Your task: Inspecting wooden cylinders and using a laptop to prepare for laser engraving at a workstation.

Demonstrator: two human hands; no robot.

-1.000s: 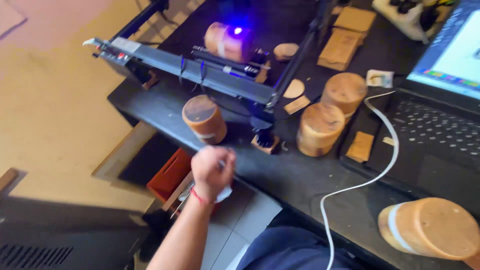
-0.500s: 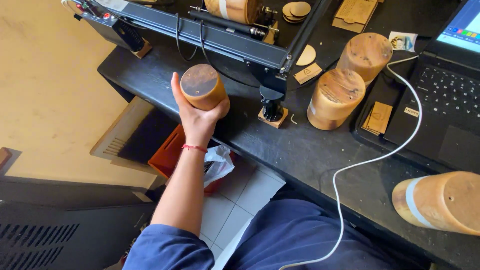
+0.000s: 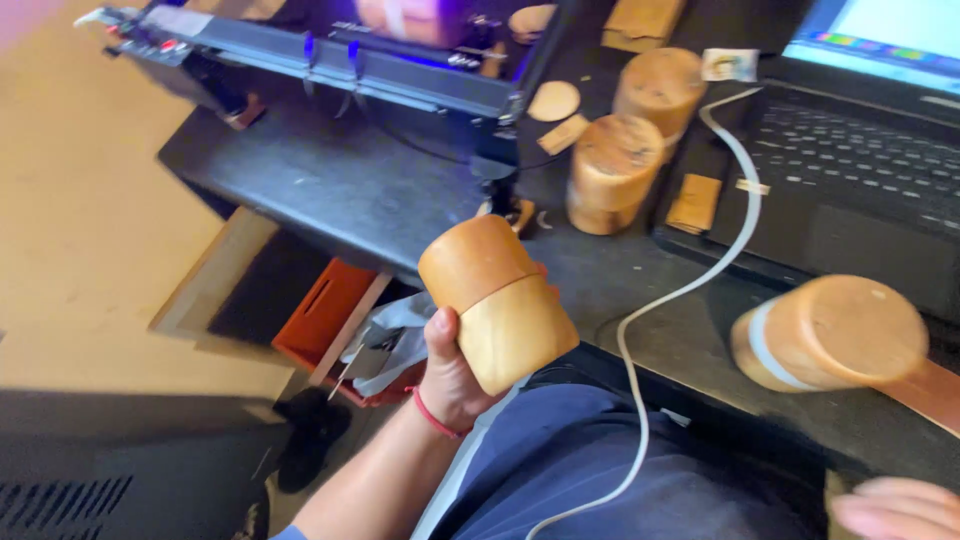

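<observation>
My left hand (image 3: 452,368) is wrapped around a round wooden box (image 3: 497,302) made of two stacked halves and holds it tilted above my lap, just off the black table's edge (image 3: 330,195). A red thread circles that wrist. Only the blurred fingers of my right hand (image 3: 893,507) show at the bottom right corner, below a wooden cylinder with a pale band (image 3: 830,333) lying on its side on the table. Whether those fingers hold anything cannot be made out.
Two more wooden cylinders (image 3: 612,172) stand near the middle, with flat wooden pieces (image 3: 694,203) around them. A framed machine with a blue light (image 3: 400,75) fills the back. A laptop (image 3: 860,170) sits right, a white cable (image 3: 690,290) runs down. An orange bin (image 3: 325,312) stands on the floor.
My left hand has gripped the wooden box on the table, lifted it and brought it back toward my lap, tilting it. The view has shifted to the right.
</observation>
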